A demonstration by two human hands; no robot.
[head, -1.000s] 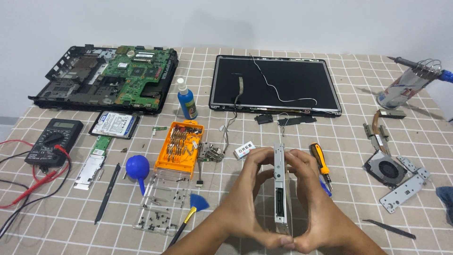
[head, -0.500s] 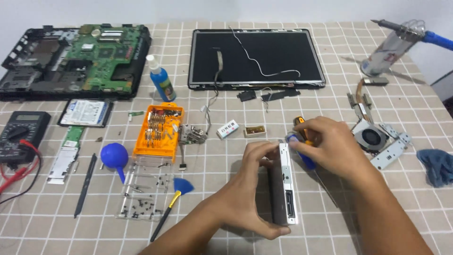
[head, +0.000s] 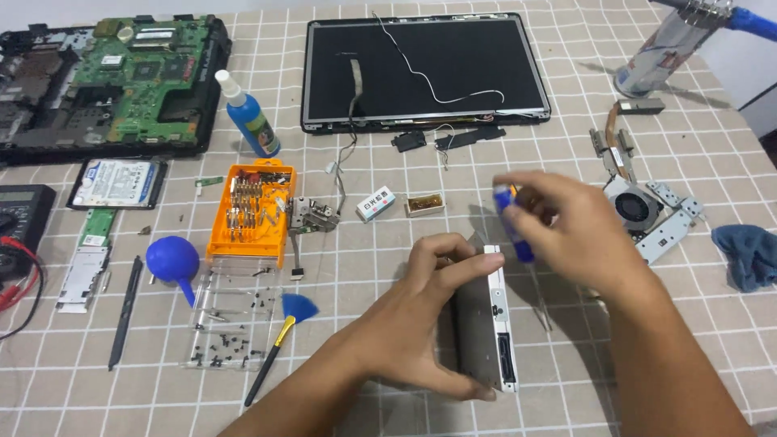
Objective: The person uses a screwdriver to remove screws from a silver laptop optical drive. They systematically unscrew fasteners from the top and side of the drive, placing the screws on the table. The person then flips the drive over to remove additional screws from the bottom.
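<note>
Nearest, the left hand (head: 421, 320) grips a slim silver optical drive (head: 494, 324) stood on edge on the checked tablecloth (head: 566, 146). Just right, the blurred right hand (head: 575, 231) closes around what looks like a blue-handled screwdriver (head: 511, 222). Farther off lies the black laptop screen panel (head: 425, 69).

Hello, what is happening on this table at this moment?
A person is working on a taken-apart laptop on a checked tablecloth. The left hand holds a slim silver drive standing on its edge. The right hand grips a blue-handled screwdriver just above the drive; it looks blurred. Around them lie the laptop base with its green board, the screen panel, an orange bit set, a fan and a clear tray of screws.
</note>
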